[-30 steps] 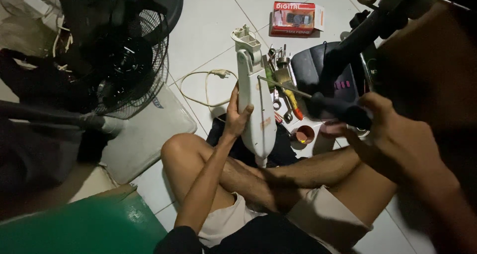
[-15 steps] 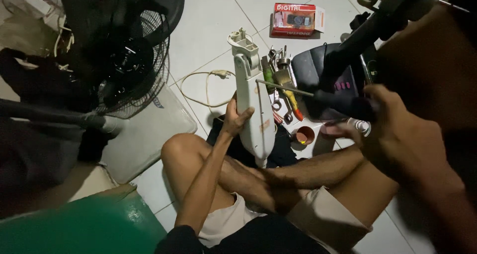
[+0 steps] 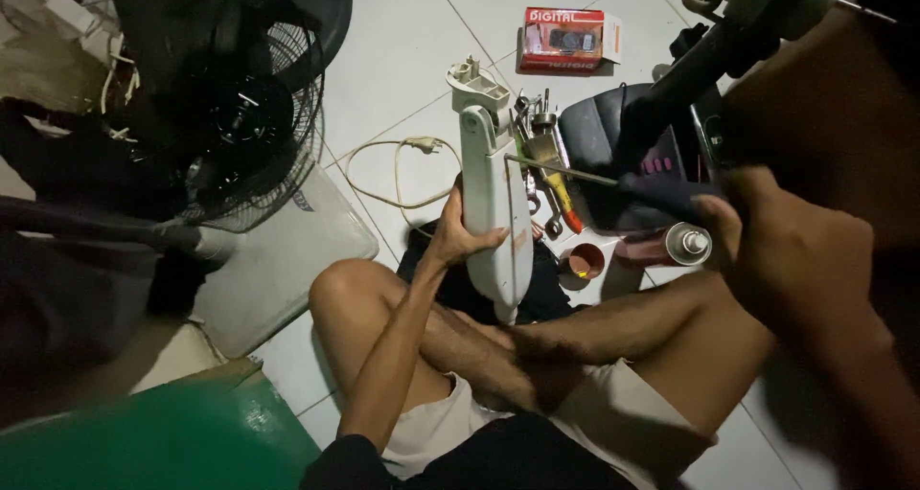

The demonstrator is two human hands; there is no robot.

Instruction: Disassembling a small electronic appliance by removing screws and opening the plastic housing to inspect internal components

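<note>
The right hand (image 3: 800,260) is nearest the camera, large and partly blurred, closed in a fist around the dark handle of a screwdriver (image 3: 613,182). The thin metal shaft runs away from the hand to the left, and its tip meets the side of the white fan stand (image 3: 491,198). The left hand (image 3: 458,233) is further out, at the end of a stretched arm, with fingers wrapped around the stand's left edge and thumb on its near face, steadying it.

The stand is a long, smooth white plastic column, standing nearly upright between the crossed bare legs. It is wider at the lower end by the left hand and narrows to a boxy bracket at the top. A faint orange smudge shows on its lower right side.

Just right of the left hand, beyond the stand, lie loose metal tools (image 3: 541,155) with a yellow-and-orange handle among them, a small brown cup (image 3: 585,260) and a spray can (image 3: 686,244). A black bag (image 3: 599,140) lies beyond the right hand. A pale power cord (image 3: 393,169) loops on the floor beyond the left hand. Well to the left of that hand sits a black fan cage (image 3: 230,97). Farthest away is a red cardboard box (image 3: 567,40). The floor (image 3: 402,59) is pale tile, dimly lit, and a green surface (image 3: 153,442) fills the near left corner.
</note>
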